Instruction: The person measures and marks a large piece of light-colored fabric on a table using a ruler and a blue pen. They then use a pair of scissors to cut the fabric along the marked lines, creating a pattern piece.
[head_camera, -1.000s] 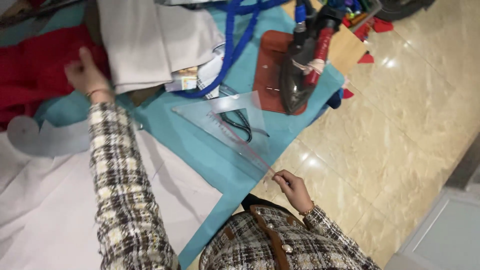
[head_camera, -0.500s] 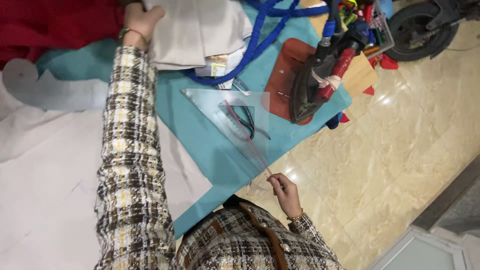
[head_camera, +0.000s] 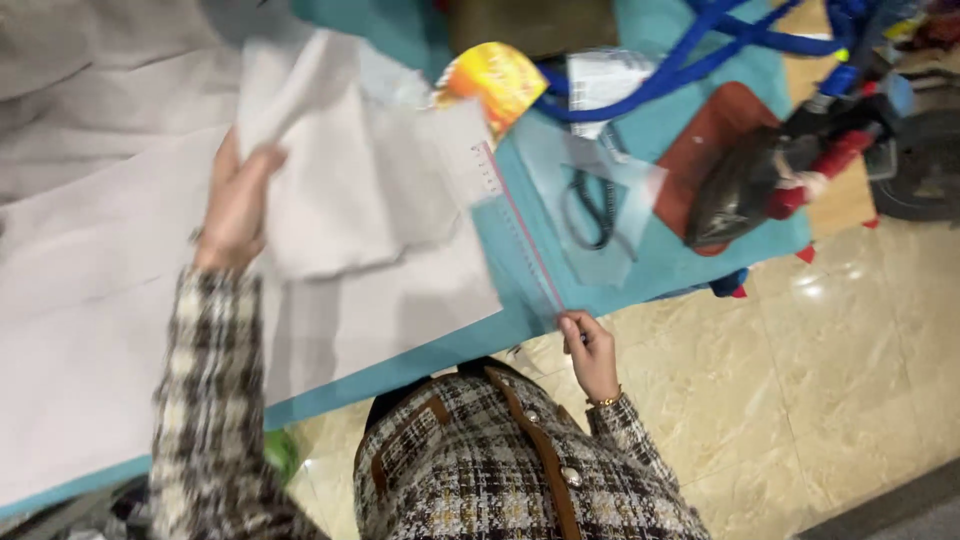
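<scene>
Tabletop (head_camera: 640, 270): teal cover, tiled floor at 5 o'clock.
Left hand (head_camera: 235, 205): closed on folded pale cloth (head_camera: 340, 190), lifted at 10 o'clock.
Right hand (head_camera: 590, 350): pinching clear ruler (head_camera: 520, 235) end.
Progress: cloth raised, not yet laid flat; iron (head_camera: 745, 185) idle at 2 o'clock.

A table (head_camera: 640, 285) with a teal cover carries the things. On it lie large sheets of white paper (head_camera: 90, 300), a clear plastic triangle ruler (head_camera: 560, 200) over black scissors (head_camera: 592, 212), a blue strap (head_camera: 700, 60) and a brown pad (head_camera: 715, 135) bearing a dark iron (head_camera: 740, 190). The table stands on a beige tiled floor (head_camera: 800, 390).
</scene>
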